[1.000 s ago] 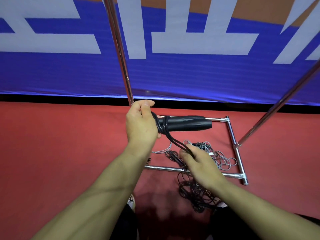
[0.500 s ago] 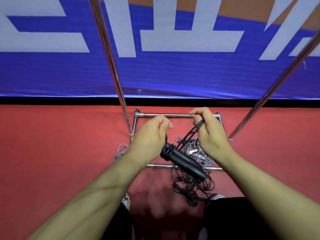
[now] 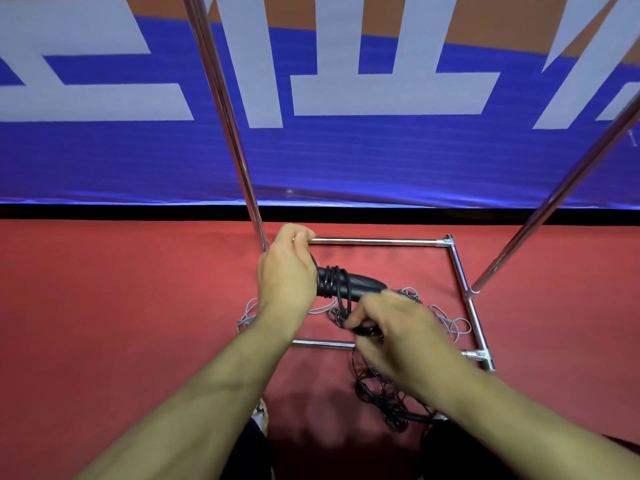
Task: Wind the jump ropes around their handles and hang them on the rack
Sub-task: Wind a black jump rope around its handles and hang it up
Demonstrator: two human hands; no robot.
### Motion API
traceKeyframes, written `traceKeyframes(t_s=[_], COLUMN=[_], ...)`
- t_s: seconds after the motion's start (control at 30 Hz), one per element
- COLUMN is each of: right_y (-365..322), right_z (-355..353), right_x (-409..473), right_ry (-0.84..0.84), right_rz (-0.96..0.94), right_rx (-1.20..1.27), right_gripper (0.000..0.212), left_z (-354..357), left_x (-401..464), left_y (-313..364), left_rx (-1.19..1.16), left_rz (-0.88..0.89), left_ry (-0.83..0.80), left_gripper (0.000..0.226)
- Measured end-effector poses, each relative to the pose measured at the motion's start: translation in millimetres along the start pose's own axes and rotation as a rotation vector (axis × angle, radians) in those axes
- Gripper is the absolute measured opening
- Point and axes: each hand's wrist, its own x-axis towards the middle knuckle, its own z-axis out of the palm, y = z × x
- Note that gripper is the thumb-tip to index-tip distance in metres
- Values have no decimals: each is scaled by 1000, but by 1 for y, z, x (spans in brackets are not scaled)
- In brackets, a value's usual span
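Banner [image 3: 346, 161] lettering (large, white, cropped) is unreadable.

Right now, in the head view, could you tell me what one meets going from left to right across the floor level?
Grey rope loops → left hand → black handles wound with cord → right hand pinching the black cord → more grey loops → rack base side bar.

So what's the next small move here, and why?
Probably carry the black cord pinched in the right hand over the handle held by the left hand for another turn: only a few coils sit on it, and much cord lies loose on the floor.
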Motion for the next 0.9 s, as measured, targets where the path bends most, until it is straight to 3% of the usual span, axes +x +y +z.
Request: traceKeyframes(t_s=[0.13, 0.23, 0.3, 0.37, 0.47, 0.67, 0.9], right_y=[-6, -12, -16, -16, -6, -6, -6], right_z=[18, 31, 39, 44, 50, 46, 45], right_x=[-13, -14, -10, -4, -1, -8, 0], right_ry=[-144, -265, -298, -218, -39, 28, 150], right_rz=[202, 617, 908, 997, 896, 529, 474], right_rx=[240, 699, 1043, 1143, 910, 492, 635], right_gripper=[13, 17, 4, 20, 29, 33, 29], left_z=[-4, -5, -4, -4, -5, -9, -8], left_x=[0, 3, 1, -4, -2, 6, 1], left_y=[3, 1, 4, 7, 5, -1, 7], left_rx=[-69, -145, -162, -171, -187, -204, -238], left_rz=[24, -3, 6, 19, -7, -114, -205], left_ry=[104, 140, 128, 115, 110, 112, 57], left_gripper=[23, 22, 22, 23, 24, 26, 29])
